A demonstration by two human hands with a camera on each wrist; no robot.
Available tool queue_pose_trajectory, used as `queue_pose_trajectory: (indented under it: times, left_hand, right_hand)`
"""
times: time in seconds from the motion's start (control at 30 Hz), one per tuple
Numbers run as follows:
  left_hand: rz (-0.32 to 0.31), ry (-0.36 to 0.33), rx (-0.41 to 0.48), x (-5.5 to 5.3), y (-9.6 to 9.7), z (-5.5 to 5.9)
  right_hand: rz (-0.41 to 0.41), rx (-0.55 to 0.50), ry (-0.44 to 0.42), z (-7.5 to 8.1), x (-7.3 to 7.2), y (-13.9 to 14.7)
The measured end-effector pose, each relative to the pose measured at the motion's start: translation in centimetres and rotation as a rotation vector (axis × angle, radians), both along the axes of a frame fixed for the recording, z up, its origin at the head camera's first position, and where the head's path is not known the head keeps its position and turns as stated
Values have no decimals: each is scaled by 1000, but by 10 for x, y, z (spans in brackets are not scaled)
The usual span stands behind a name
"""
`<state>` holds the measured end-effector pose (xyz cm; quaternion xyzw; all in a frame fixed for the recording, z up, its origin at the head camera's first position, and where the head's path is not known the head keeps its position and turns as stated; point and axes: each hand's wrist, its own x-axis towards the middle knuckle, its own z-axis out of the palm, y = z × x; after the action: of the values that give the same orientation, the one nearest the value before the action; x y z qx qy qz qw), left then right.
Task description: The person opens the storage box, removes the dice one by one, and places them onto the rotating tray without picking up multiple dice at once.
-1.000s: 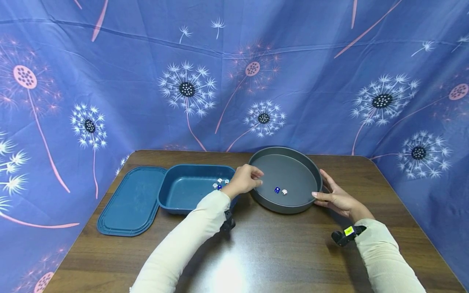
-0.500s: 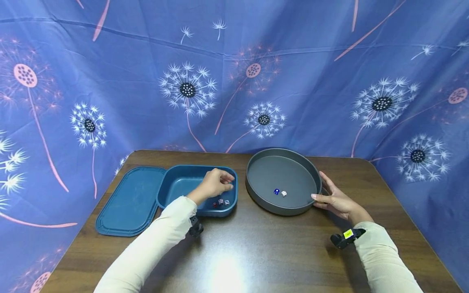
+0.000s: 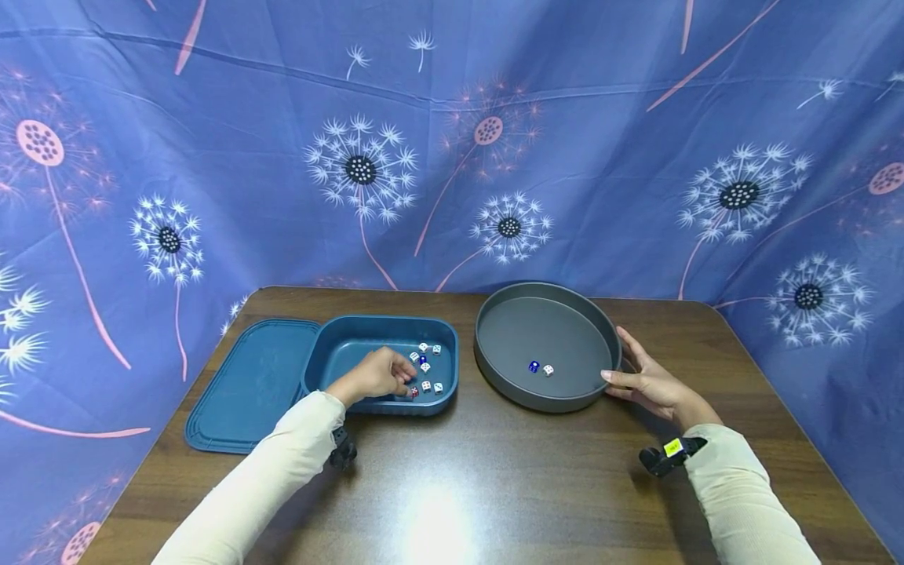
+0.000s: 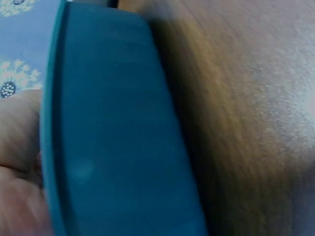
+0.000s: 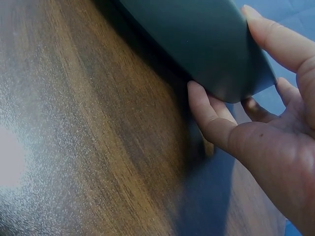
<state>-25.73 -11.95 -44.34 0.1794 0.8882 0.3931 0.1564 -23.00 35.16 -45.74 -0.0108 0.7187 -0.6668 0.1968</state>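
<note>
In the head view my left hand [image 3: 377, 374] reaches into a blue rectangular container [image 3: 452, 377], its bent fingers apart and the thumb tip right beside a red die [image 3: 414, 391]. Several white dice [image 3: 438, 388] and a blue die [image 3: 423, 360] lie around the fingertips. My right hand [image 3: 650, 386] holds the right side of a round dark grey pan [image 3: 547, 322], thumb over the rim and fingers along the outer wall and base. A second blue die [image 3: 534, 366] and a white die [image 3: 548, 370] lie in the pan. The container's wall hides most of my left hand in the left wrist view.
A flat blue lid [image 3: 250, 388] lies on the wooden table [image 3: 537, 486], left of the container and against it. A blue cloth with dandelion prints [image 3: 452, 157] hangs behind the table and along its sides.
My left hand has moved left from the pan's edge, back over the container and down among the dice, uncovering several of them. The right hand stays on the pan, whose two dice have not moved.
</note>
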Motion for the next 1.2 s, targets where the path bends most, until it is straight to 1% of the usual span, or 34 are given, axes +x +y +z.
queue_pose_trajectory:
  times: [0.07, 0.17, 0.3, 0.57, 0.77, 1.03, 1.2]
  left_hand:
    - [-5, -20, 4, 0, 0, -3]
    - [-20, -23, 0, -1, 0, -6]
    - [-48, 2, -19, -1, 1, -8]
    - [-58, 28, -35, -3, 3, -11]
    - [-62, 29, -45, -2, 4, -10]
    - [-66, 46, -70, -3, 4, -11]
    - [-65, 34, -72, -3, 3, -10]
  right_hand:
    - [-3, -2, 0, 0, 0, 0]
    - [1, -2, 10, 0, 0, 0]
    - [-2, 5, 16, 0, 1, -1]
    - [-14, 10, 15, -2, -1, 0]
    - [-8, 5, 22, -3, -1, -1]
    - [3, 6, 16, -1, 2, 1]
    - [12, 11, 25, -1, 1, 2]
